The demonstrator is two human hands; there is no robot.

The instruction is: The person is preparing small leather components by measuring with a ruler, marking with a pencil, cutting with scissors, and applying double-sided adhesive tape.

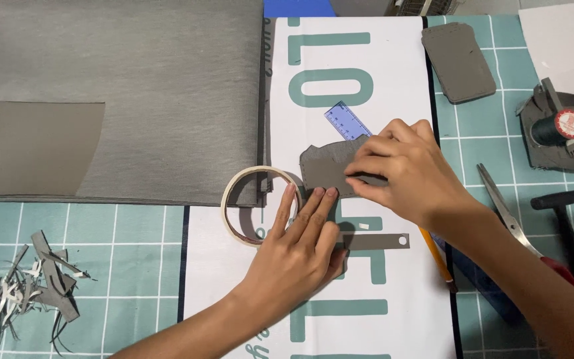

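- Teal gridded cutting mat (134,233) under a white printed sheet (393,80).
- Grey cut piece (327,166) flat on that sheet, beside a tape ring (234,199).
- Left hand (303,246) spread flat, fingertips pressing the piece's lower edge.
- Right hand (406,169) curled, pinching the piece's right part.
- Blue ruler (347,121) just behind; scissors (509,216) to the right.

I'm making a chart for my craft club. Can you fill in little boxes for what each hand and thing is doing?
left hand: fingers flat beside the tape roll, tips at the grey piece's lower edge
right hand: pressing on grey cut piece
under piece: blue ruler
right side: scissors, hammer, thread spool, pencil
left side: grey scraps, large grey sheet
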